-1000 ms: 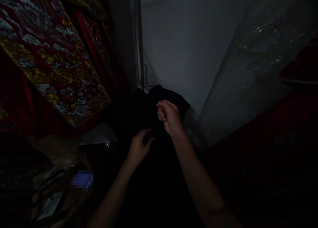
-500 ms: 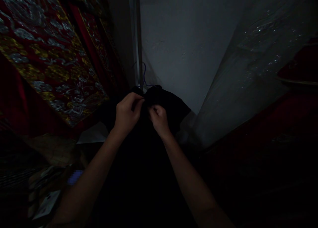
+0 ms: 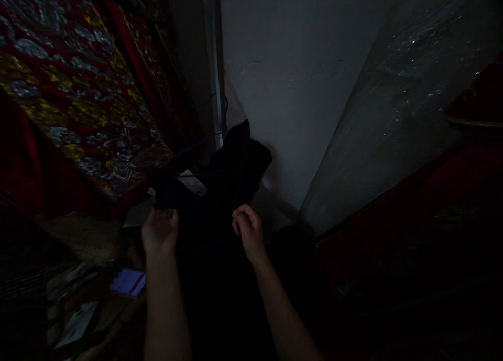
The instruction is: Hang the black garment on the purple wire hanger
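A black garment [image 3: 241, 159] hangs in front of me from a thin dark purple wire hanger [image 3: 189, 149], its exact cut lost in the dark. My left hand [image 3: 160, 232] is closed on the cloth at its left side, the fingertips partly hidden by it. On the right, my right hand [image 3: 248, 229] pinches the black cloth with curled fingers. A pale tag [image 3: 192, 183] shows on the garment between and above the hands. The hanger's hook sits by a metal pole [image 3: 218, 62].
Red cloth with gold and silver embroidery [image 3: 90, 94] hangs at the left. A lit phone [image 3: 129, 282] and a white card-like item [image 3: 78, 324] lie low on the left. Clear plastic sheeting [image 3: 393, 104] covers something at the right, beside a pale wall [image 3: 291, 67].
Both hands have come down towards me, the left one also moving left, away from the right. The garment's top has shifted and folded, baring the hanger's left arm and the tag.
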Tool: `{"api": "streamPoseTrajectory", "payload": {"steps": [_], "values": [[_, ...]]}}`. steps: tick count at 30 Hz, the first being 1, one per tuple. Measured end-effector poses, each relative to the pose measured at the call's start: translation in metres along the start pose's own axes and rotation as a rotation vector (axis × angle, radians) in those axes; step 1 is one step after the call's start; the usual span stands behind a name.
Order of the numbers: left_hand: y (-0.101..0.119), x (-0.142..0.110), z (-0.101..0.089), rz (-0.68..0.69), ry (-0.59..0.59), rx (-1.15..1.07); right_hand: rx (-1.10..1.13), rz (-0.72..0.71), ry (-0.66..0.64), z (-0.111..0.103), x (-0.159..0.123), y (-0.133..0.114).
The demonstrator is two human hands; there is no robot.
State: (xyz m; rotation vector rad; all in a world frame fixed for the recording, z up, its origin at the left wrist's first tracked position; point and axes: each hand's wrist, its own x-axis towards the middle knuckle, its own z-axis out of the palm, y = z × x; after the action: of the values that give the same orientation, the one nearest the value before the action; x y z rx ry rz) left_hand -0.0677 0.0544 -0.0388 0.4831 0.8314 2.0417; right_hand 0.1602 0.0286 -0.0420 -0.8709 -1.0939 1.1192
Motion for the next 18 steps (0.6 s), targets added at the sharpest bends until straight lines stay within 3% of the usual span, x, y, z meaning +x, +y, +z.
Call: {"api": "streamPoseTrajectory", "payload": {"steps": [3,7,9,11,15,18], "values": [[-0.025,-0.029,0.005,-0.147,0.043,-0.024,-0.002,-0.011,0.098,-0.015,0.003,0.006],[-0.025,-0.056,0.032,-0.089,-0.085,0.053,-0.085,-0.057,0.242,-0.034,0.007,0.009],[-0.022,-0.069,0.046,-0.06,-0.145,0.093,-0.149,-0.085,0.244,-0.037,0.005,0.006],[-0.024,-0.084,0.056,-0.025,-0.207,0.158,-0.164,-0.102,0.149,-0.034,-0.002,0.0],[-0.035,-0.108,0.068,0.097,-0.345,0.412,-0.091,-0.131,-0.169,-0.017,-0.014,-0.01],[-0.042,-0.111,0.071,0.222,-0.39,0.549,-0.19,-0.149,-0.253,-0.009,-0.015,-0.011]]}}
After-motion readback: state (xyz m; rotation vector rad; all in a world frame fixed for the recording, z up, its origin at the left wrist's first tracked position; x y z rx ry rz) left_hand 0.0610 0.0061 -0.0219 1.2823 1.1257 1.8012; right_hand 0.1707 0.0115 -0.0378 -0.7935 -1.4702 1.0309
